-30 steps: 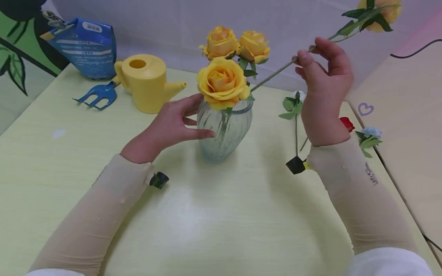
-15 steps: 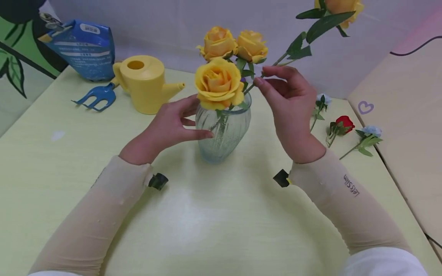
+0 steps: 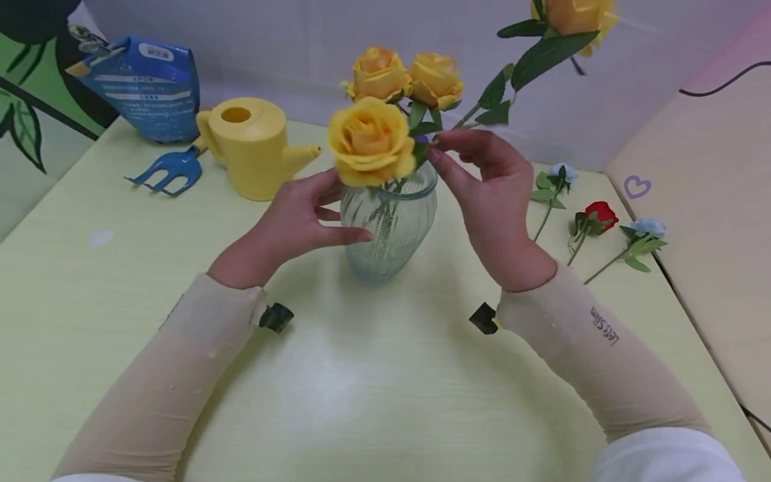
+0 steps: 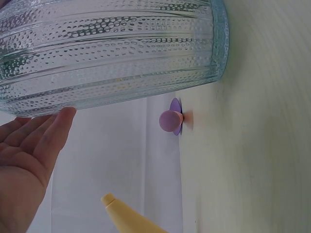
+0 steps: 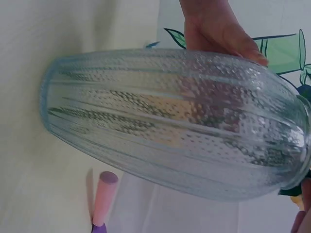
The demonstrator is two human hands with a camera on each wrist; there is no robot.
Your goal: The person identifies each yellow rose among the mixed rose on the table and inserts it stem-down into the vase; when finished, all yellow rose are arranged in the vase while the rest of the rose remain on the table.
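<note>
A clear ribbed glass vase (image 3: 388, 248) stands upright on the table, with several orange-yellow roses (image 3: 369, 142) in its mouth. My left hand (image 3: 289, 221) holds the vase from its left side, thumb across the front and fingers behind. At the rim, my right hand (image 3: 490, 207) pinches the stem of another yellow rose (image 3: 572, 17), which leans up to the right. That stem's lower part goes into the vase. In the right wrist view the vase (image 5: 170, 126) fills the middle, and the left hand (image 5: 218, 31) touches its far side.
Two pale blue flowers (image 3: 649, 228) and a red rose (image 3: 602, 214) lie at the right. At the back left are a yellow watering can (image 3: 255, 150), a blue hand fork (image 3: 175, 171) and a blue bag (image 3: 150, 94). A pink-handled tool (image 5: 104, 199) lies behind the vase.
My right hand has moved left and down to the vase's rim, sliding the rose's stem deeper in. The front rose has shifted slightly left. My left hand has stayed on the vase.
</note>
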